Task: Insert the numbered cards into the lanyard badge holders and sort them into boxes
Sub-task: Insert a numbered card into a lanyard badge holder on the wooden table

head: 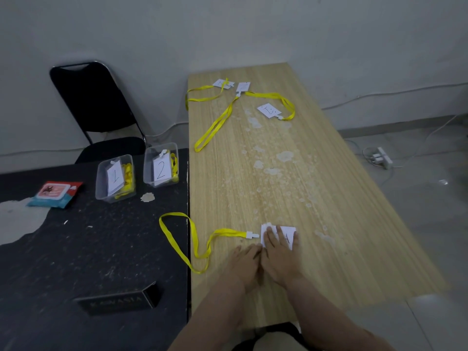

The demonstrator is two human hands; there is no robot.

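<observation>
Badge holder (290,231) lies flat near the front edge of the wooden table (342,224), yellow lanyard (228,233) attached. Right hand (278,257) presses it with straight fingers. Left hand (247,264) meets its left edge; grip cannot be determined.

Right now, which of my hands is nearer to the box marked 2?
Left. The left hand rests beside the card, on the side toward the box marked 2; the right hand presses the card, farther off.

Wooden table (329,198), yellow lanyards (215,124), black table (101,249), two boxes (101,184)
</observation>
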